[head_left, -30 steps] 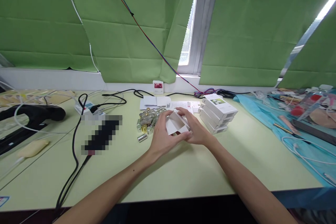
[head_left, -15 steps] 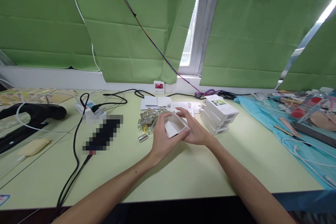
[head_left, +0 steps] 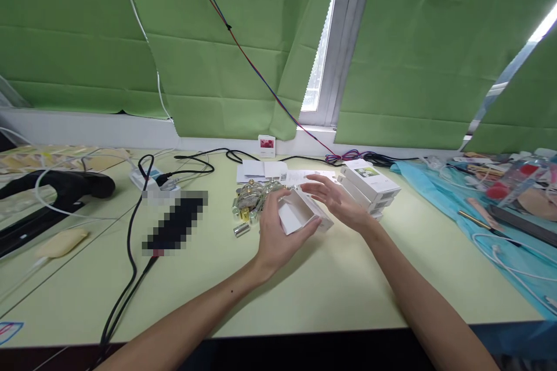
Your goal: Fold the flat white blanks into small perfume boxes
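My left hand (head_left: 278, 237) grips an open white cardboard box (head_left: 297, 213), thumb along its near side and fingers along its left. The box is tilted so its pale inside faces me. My right hand (head_left: 335, 200) is off the box, just to its right, fingers stretched out and holding nothing. Behind my left hand lies a cluster of small metallic trinkets (head_left: 250, 194), partly hidden by that hand. A small silver cylinder (head_left: 241, 229) lies in front of the cluster. White boxes are stacked (head_left: 369, 182) behind and right of my right hand.
White papers (head_left: 261, 170) lie behind the trinkets, and a small white box with a red picture (head_left: 267, 146) stands by the wall. A pixelated dark device (head_left: 176, 223) with black cables is at left. Blue sheeting (head_left: 429, 191) bearing clutter covers the right side.
My right hand has let go of the white box and moved right, its fingers opening. The left hand keeps hold of the box. The view has shifted slightly.
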`<state>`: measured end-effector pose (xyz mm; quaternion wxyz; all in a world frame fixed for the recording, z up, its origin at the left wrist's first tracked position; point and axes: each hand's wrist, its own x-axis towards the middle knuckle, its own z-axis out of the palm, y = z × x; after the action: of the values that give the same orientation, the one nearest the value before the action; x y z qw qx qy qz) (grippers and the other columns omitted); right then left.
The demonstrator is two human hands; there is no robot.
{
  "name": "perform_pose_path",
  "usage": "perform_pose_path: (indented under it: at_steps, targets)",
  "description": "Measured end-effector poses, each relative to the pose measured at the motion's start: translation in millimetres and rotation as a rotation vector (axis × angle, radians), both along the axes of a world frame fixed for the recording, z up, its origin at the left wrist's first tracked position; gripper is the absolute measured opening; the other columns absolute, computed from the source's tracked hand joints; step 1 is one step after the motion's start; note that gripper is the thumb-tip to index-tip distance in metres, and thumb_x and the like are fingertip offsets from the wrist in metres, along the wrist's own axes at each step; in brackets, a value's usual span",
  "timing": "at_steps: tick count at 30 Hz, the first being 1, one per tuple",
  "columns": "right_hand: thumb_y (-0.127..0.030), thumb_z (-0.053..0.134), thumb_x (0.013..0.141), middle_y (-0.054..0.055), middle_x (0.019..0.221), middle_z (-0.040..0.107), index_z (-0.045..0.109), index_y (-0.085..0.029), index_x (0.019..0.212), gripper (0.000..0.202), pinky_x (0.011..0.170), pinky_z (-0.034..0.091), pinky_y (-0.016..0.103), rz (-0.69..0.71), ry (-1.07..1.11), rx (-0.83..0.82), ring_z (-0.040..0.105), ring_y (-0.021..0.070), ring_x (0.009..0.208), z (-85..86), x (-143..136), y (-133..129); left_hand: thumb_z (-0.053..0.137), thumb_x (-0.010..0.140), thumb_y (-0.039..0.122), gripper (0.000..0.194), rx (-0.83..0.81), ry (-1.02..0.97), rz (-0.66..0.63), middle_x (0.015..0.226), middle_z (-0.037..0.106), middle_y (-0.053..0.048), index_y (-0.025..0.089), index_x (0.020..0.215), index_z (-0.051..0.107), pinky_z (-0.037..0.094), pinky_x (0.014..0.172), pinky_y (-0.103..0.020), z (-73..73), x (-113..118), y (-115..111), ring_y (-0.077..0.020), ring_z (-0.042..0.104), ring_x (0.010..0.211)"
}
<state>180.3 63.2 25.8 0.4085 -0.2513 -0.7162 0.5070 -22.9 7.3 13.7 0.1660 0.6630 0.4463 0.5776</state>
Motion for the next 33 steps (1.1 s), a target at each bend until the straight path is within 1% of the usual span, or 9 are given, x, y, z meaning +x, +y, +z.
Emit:
perform_pose_path:
  at_steps: [5,8,11,15,19,21,25,30,33]
  targets:
    - [-0.073,0.053,0.092,0.011,0.122,0.070,0.060,-0.027,0.124,0.058,0.110,0.046,0.048,-0.328,0.097,0.007,0.066,0.0264,0.120,-5.6,-13.8,3.0,0.086,0.071,0.047,0.067,0.052,0.077,-0.045,0.118,0.062,-0.007,0.026,0.123,0.049,0.053,0.089,-0.043,-2.6,2.5,-5.5,-0.0266,0.064,0.106]
    - [-0.072,0.055,0.091,0.009,0.105,0.074,0.061,-0.023,0.116,0.055,0.101,0.052,0.046,-0.549,0.102,0.052,0.071,0.0238,0.101,-10.4,-19.5,8.2,0.086,0.072,0.045,0.067,0.109,0.103,-0.093,0.119,0.061,-0.007,0.026,0.123,0.047,0.054,0.090,-0.041,-4.2,3.0,-6.6,-0.0256,0.064,0.107]
    - [-0.070,0.061,0.088,0.006,0.092,0.073,0.061,-0.021,0.110,0.053,0.093,0.055,0.043,-0.654,0.112,0.123,0.071,0.0213,0.089,-16.7,-22.2,13.4,0.085,0.074,0.045,0.065,0.118,0.130,-0.140,0.120,0.060,-0.008,0.026,0.123,0.046,0.053,0.093,-0.042,-6.7,2.8,-7.3,-0.0258,0.062,0.110]
    - [-0.066,0.060,0.090,0.005,0.088,0.072,0.063,-0.020,0.102,0.047,0.087,0.057,0.040,-0.697,0.134,0.140,0.071,0.0195,0.082,-19.1,-27.6,18.3,0.086,0.074,0.046,0.068,0.120,0.156,-0.195,0.122,0.058,-0.008,0.027,0.125,0.045,0.053,0.095,-0.042,-8.8,1.8,-8.5,-0.0262,0.060,0.113]
    - [-0.060,0.052,0.095,0.007,0.092,0.072,0.063,-0.019,0.099,0.042,0.086,0.058,0.038,-0.730,0.065,0.182,0.072,0.0197,0.086,-6.3,-36.5,31.6,0.084,0.076,0.045,0.066,0.159,0.155,-0.243,0.121,0.058,-0.008,0.027,0.125,0.044,0.054,0.093,-0.043,-7.3,1.8,-9.7,-0.0263,0.060,0.112]
    - [-0.055,0.041,0.100,0.008,0.097,0.073,0.060,-0.019,0.102,0.041,0.087,0.058,0.036,-0.777,-0.130,0.250,0.072,0.0193,0.091,2.2,-41.2,46.4,0.083,0.076,0.044,0.066,0.178,0.160,-0.258,0.119,0.058,-0.008,0.028,0.125,0.043,0.054,0.092,-0.042,-6.4,2.1,-10.1,-0.0262,0.060,0.112]
    - [-0.039,0.058,0.092,0.010,0.102,0.074,0.063,-0.018,0.100,0.023,0.086,0.057,0.037,-0.761,-0.339,0.249,0.072,0.0213,0.093,11.0,-52.5,89.4,0.083,0.077,0.043,0.065,0.200,0.178,-0.278,0.118,0.058,-0.008,0.028,0.125,0.042,0.055,0.091,-0.042,-5.9,2.2,-10.0,-0.0267,0.059,0.112]
    - [-0.021,0.066,0.089,0.011,0.116,0.072,0.067,-0.017,0.109,0.021,0.098,0.054,0.043,-0.682,-0.614,0.287,0.068,0.0234,0.106,6.3,-74.9,140.4,0.084,0.076,0.043,0.065,0.160,0.176,-0.273,0.119,0.057,-0.008,0.028,0.124,0.043,0.054,0.092,-0.043,-7.1,0.7,-9.3,-0.0272,0.059,0.112]
    - [-0.027,0.068,0.095,0.008,0.124,0.068,0.066,-0.017,0.116,0.024,0.100,0.054,0.044,-0.580,-0.756,0.329,0.066,0.0226,0.113,0.5,-89.5,159.5,0.084,0.075,0.045,0.065,0.116,0.169,-0.269,0.121,0.057,-0.008,0.029,0.124,0.045,0.053,0.094,-0.043,-8.3,0.3,-9.1,-0.0272,0.059,0.114]
